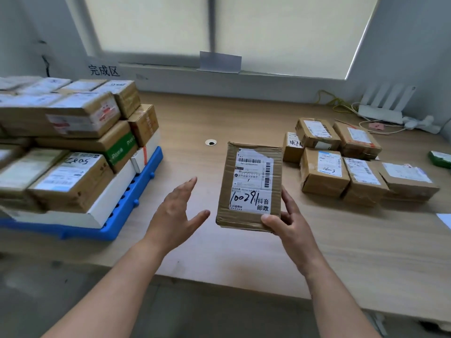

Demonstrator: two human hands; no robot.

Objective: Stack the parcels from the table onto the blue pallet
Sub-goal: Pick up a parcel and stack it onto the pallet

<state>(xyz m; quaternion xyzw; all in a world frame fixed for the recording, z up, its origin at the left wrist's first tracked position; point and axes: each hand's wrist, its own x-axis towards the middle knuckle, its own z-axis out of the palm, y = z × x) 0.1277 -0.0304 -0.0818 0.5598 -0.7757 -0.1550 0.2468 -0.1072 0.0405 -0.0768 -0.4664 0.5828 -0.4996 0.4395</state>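
Observation:
My right hand (288, 223) grips the near right corner of a flat brown cardboard parcel (246, 162), thumb on top, and holds it above the middle of the table. A white shipping label with handwritten numbers covers its top. My left hand (177, 211) hovers open just left of the parcel, fingers spread, not touching it. The blue pallet (136, 193) lies at the table's left and carries a stack of several parcels (70, 132). Several more brown parcels (341, 164) lie grouped on the table's right.
The wooden table (244, 252) has a round cable hole (210, 142) near its middle. At the back right stand a white router (383, 106) and loose cables. A green packet (440, 159) lies at the far right edge. The table's near edge runs below my forearms.

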